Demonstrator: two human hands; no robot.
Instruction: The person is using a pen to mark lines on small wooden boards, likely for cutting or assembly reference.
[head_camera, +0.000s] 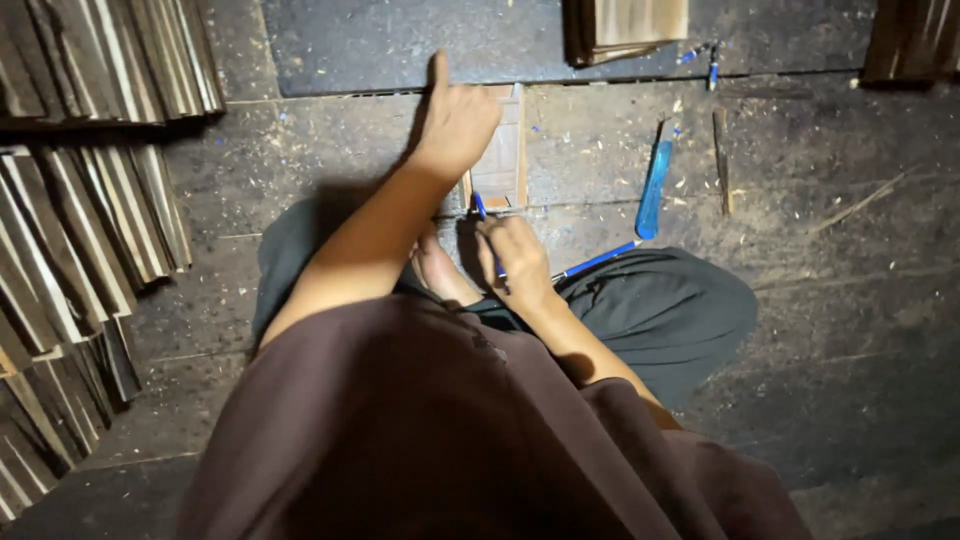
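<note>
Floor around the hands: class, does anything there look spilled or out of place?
Yes. Pale shavings and blue flecks litter the floor, thickest near the wood piece under the left hand. Blue tools lie scattered beside it.

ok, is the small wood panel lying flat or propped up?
Flat. The panel lies face-up on the floor, with the left hand resting on it.

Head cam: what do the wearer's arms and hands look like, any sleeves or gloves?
Both hands are bare: no gloves, rings or watch on the left hand or right hand. Forearms are uncovered. A loose dark brown garment covers the torso; its sleeves end near the elbows.
</note>
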